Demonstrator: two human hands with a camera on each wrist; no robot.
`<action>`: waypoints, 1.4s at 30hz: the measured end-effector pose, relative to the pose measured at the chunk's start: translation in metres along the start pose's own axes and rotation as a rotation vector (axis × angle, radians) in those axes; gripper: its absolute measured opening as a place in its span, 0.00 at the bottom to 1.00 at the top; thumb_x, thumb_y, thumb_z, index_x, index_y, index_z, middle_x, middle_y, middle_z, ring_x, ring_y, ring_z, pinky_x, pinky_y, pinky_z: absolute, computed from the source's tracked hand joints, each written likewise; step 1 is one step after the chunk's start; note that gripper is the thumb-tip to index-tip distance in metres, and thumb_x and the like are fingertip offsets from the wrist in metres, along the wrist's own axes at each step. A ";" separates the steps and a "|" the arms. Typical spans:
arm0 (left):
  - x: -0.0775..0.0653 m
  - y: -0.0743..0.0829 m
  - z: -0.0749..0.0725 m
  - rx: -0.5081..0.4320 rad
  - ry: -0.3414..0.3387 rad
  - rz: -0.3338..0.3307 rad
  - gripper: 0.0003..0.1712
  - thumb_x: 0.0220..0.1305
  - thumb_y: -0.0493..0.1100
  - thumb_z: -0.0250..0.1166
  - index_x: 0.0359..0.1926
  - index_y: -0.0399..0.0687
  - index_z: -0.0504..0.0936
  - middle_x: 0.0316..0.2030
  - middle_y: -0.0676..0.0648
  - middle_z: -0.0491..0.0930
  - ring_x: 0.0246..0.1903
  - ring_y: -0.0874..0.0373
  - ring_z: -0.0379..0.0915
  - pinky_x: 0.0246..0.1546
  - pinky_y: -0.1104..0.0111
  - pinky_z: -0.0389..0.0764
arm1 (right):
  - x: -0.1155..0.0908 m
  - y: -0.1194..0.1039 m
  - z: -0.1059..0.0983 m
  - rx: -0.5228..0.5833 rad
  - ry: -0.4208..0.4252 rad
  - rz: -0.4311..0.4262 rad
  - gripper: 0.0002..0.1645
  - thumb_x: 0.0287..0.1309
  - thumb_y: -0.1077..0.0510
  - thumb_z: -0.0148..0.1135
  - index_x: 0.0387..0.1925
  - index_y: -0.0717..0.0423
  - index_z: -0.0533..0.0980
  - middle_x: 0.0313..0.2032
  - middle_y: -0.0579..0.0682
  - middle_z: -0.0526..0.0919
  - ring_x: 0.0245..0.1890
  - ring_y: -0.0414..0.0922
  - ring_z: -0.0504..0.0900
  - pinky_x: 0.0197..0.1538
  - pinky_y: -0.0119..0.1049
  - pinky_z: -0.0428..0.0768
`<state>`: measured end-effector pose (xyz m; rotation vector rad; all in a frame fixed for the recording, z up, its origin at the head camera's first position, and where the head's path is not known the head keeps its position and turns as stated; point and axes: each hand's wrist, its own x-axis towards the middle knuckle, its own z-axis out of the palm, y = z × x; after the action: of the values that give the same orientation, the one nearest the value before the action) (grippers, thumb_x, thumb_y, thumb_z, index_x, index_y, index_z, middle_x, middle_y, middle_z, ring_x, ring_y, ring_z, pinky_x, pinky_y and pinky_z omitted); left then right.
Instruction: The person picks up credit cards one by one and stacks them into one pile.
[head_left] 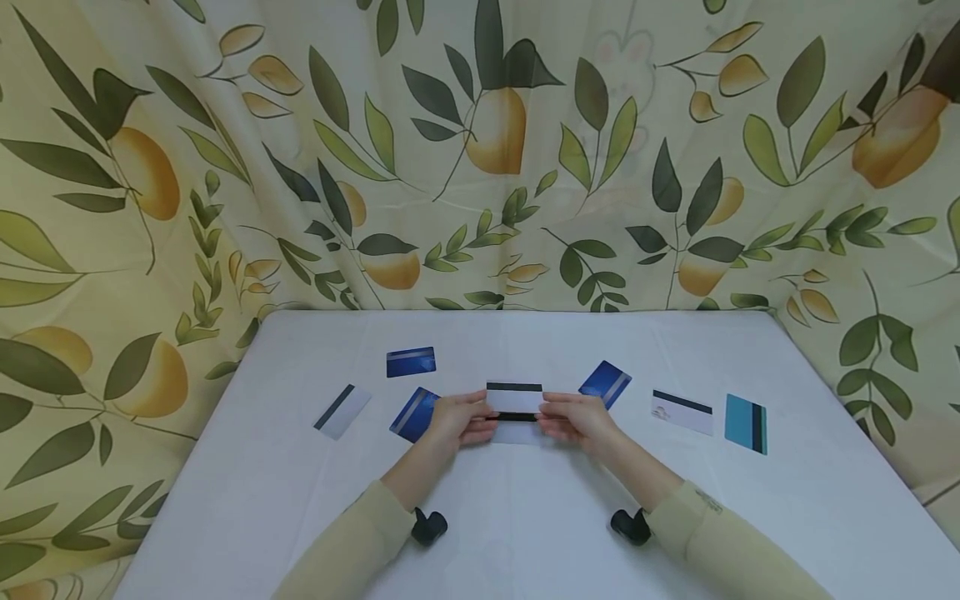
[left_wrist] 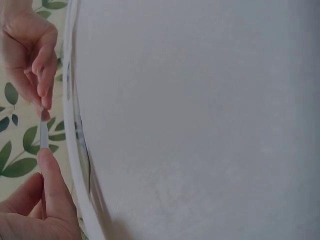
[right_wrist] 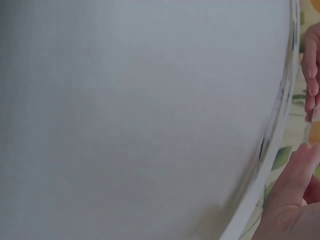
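A white card (head_left: pixel 514 398) with a black stripe is held level between both hands at the middle of the table in the head view. My left hand (head_left: pixel 456 419) pinches its left end, and my right hand (head_left: pixel 579 419) pinches its right end. Just below it, a second black stripe and a pale card (head_left: pixel 516 432) show between the fingers, partly covered by the hands. In the left wrist view the held card (left_wrist: pixel 44 136) appears edge-on, as a thin strip between the fingertips.
Left of the hands lie two blue cards (head_left: pixel 411 362) and a white striped card (head_left: pixel 342 412). To the right are a blue card (head_left: pixel 605 382), a white striped card (head_left: pixel 682 412) and a teal card (head_left: pixel 742 423). A fruit-patterned curtain (head_left: pixel 450 208) hangs behind the white table (head_left: pixel 517 533).
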<state>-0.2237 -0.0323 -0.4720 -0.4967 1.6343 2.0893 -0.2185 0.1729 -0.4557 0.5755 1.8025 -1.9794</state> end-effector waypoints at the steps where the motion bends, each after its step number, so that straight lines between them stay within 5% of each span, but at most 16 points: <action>1: -0.002 -0.002 0.000 0.007 -0.006 0.002 0.25 0.57 0.31 0.60 0.58 0.40 0.71 0.36 0.38 0.82 0.25 0.56 0.81 0.31 0.65 0.82 | -0.001 0.002 -0.001 -0.004 -0.003 0.001 0.26 0.55 0.66 0.59 0.57 0.65 0.68 0.27 0.52 0.84 0.26 0.43 0.84 0.29 0.32 0.82; 17: -0.024 -0.022 0.002 0.151 0.046 0.027 0.23 0.52 0.29 0.62 0.52 0.35 0.75 0.28 0.41 0.83 0.19 0.58 0.79 0.23 0.66 0.82 | -0.023 0.025 0.002 -0.057 0.028 0.018 0.22 0.54 0.67 0.58 0.53 0.67 0.71 0.25 0.53 0.84 0.21 0.40 0.82 0.25 0.30 0.81; 42: -0.024 -0.028 0.001 0.291 0.095 0.132 0.15 0.55 0.32 0.60 0.45 0.33 0.78 0.20 0.44 0.81 0.16 0.60 0.78 0.20 0.69 0.81 | -0.020 0.029 0.009 -0.181 0.053 -0.060 0.23 0.53 0.67 0.59 0.52 0.66 0.72 0.23 0.53 0.83 0.14 0.38 0.78 0.19 0.27 0.78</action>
<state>-0.1887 -0.0284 -0.4816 -0.4046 2.0344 1.8948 -0.1865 0.1622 -0.4682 0.5261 2.0271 -1.8288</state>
